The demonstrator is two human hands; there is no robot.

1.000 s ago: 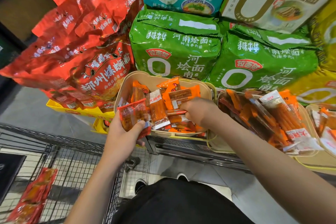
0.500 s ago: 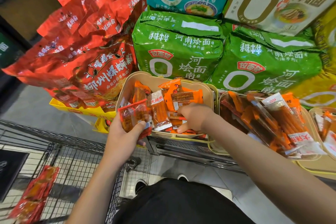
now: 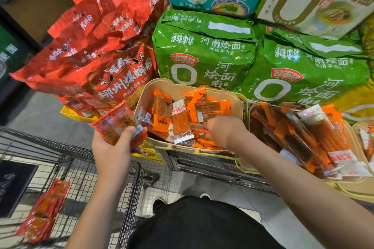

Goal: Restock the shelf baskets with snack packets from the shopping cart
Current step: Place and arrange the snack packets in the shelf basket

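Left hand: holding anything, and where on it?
Yes. The left hand grips a small stack of red snack packets by their near lower end, thumb across the front face, fingers underneath.

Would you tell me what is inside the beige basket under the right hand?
The beige basket holds orange snack packets, one labelled stick packet on top. The right hand covers some; the bottom is hidden.

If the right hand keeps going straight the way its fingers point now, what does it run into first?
The right hand points left, low inside the tan basket. First in line are probably the packets in that basket, namely the clear packet with a white end. How far off it lies is hard to judge.
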